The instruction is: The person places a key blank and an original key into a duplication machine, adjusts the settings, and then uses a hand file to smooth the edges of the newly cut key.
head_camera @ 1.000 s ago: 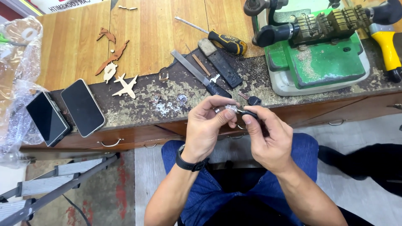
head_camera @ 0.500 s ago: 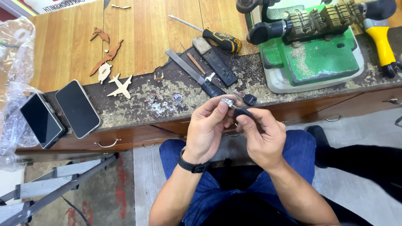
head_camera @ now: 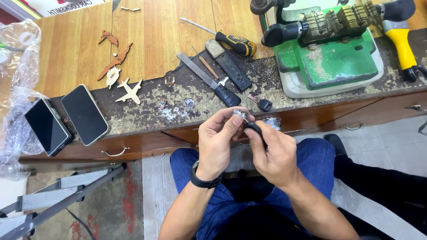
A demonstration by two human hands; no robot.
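Just off the workbench's [head_camera: 147,113] front edge, we pinch a small metal key part [head_camera: 239,114] in our left hand's [head_camera: 218,144] fingertips while our right hand [head_camera: 273,153] grips its black head [head_camera: 254,129].

Blue jeans, black wristwatch [head_camera: 205,181] (left wrist)

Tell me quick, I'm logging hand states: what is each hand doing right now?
Left hand: closed, fingertips pinching a small silvery metal piece.
Right hand: closed around a small black key head.
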